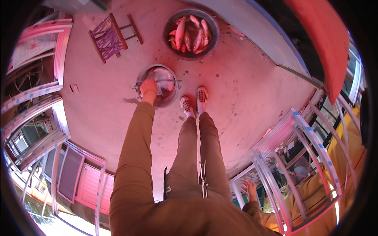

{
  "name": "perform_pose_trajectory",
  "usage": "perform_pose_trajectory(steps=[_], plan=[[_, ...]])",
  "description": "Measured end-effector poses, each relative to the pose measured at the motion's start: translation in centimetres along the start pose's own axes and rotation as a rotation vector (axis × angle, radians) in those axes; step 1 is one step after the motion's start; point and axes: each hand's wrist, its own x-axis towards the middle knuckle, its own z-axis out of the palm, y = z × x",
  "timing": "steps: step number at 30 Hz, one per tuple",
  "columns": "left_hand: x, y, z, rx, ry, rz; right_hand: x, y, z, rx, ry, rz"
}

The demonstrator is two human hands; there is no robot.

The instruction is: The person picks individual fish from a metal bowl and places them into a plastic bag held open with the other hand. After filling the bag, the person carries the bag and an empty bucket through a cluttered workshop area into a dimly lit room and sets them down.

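The floor (252,94) was spotted; just beside the shoes (202,94) was the bucket (162,104), its handle (167,81) in the closed left hand (149,87), best gripped centrally to stay level. The right hand (250,189) was spread.

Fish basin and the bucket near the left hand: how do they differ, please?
The basin looks wider than the bucket. The basin holds several fish; the bucket's pale contents are unclear. The left hand is over the bucket, not the basin. Both are round.
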Motion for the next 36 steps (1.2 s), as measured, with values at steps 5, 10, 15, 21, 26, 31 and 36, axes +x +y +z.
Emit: perform_pose_trajectory(steps=[5,10,15,21,26,31,36], plan=[[-8.5,-1.5,-0.7,0.041,-0.035,0.098,-1.8,1.7,0.6,0.122,-0.035,-0.038],[-13.5,0.2,-5.2,0.025,0.000,0.195,-3.2,4.7,-1.7,0.219,0.059,-0.061],[-23.0,3.0,-12.4,0.031,0.005,0.351,-4.0,11.2,-2.8,0.270,0.192,-0.047],[-33.2,11.2,-17.1,-0.013,0.090,0.594,-2.6,16.3,-4.1,0.201,0.191,-0.021],[-41.6,21.3,-20.5,0.025,0.149,0.752,6.4,18.4,-7.3,-0.032,0.218,-0.412],[-46.8,31.6,-21.7,0.022,0.223,0.985,6.4,6.0,-10.2,-0.060,0.411,-0.629],[-53.3,45.6,-24.7,0.084,0.145,1.157,4.3,-8.2,-17.0,0.068,0.391,-0.977]])
